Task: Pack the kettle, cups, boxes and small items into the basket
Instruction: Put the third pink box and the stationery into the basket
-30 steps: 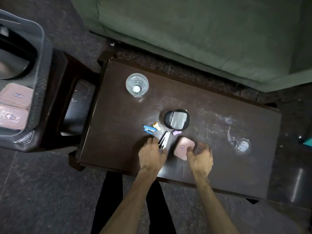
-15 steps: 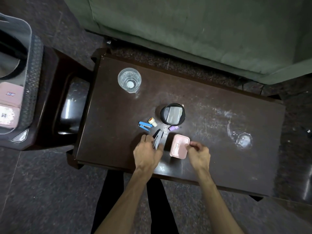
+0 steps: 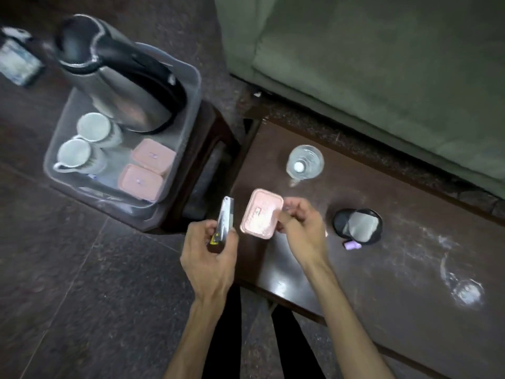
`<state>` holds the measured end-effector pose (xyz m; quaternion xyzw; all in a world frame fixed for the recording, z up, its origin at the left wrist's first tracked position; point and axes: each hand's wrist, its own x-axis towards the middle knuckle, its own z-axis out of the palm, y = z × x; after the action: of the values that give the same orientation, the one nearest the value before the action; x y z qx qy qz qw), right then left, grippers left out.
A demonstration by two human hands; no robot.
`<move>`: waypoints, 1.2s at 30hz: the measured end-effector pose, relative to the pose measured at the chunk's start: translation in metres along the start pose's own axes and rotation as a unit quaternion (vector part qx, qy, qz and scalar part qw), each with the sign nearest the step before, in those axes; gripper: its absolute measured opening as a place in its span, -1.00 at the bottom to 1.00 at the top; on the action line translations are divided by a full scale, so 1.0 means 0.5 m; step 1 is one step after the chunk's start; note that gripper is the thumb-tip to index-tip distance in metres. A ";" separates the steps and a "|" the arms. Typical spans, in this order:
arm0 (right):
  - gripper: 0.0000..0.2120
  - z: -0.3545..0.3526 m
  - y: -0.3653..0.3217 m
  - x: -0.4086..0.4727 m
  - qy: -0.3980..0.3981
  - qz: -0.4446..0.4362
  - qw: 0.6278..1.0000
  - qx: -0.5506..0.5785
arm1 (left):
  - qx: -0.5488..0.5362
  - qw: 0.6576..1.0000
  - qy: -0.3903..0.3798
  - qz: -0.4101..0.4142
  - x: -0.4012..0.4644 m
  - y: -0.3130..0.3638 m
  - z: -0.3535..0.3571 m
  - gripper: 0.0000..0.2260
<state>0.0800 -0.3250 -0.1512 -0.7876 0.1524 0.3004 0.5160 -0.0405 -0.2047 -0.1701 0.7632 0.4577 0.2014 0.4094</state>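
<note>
Nearest the camera, two bare forearms reach forward over dark trousers and a dark stone floor (image 3: 68,283). The left hand (image 3: 211,258) is closed around a slim silver stapler (image 3: 224,222), which points away from the person and is held in the air just off the table's left edge. The right hand (image 3: 302,231) pinches the right side of a pink lidded box (image 3: 261,213) between thumb and fingers, holding it above the table's near-left corner, just beside the stapler but apart from it. On the dark wooden table (image 3: 396,296) a small purple item (image 3: 352,245) lies touching or just beside a black round cup (image 3: 357,226) with something grey inside, near the table's middle. An upturned clear glass (image 3: 467,292) stands well apart toward the right edge, and another clear glass (image 3: 304,162) stands near the far-left corner. To the left of the table, a grey translucent basket (image 3: 188,110) rests on a dark stool (image 3: 216,149). Inside it, two pink boxes (image 3: 147,170) lie side by side at its near right, two white cups (image 3: 84,144) stand at its left, and a steel kettle (image 3: 120,75) with a black handle fills its far end. Beyond the table runs a green sofa (image 3: 382,64).
</note>
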 end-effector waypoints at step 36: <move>-0.61 0.525 -0.259 0.127 -0.161 -0.142 0.953 -0.215 | 0.213 0.974 0.007 0.070 0.415 -0.119 -0.181 -0.73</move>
<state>0.1173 -0.0286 -0.1734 -0.8348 -0.1137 0.3724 0.3893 -0.0301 0.0288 -0.1796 0.8619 0.4379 0.1325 0.2189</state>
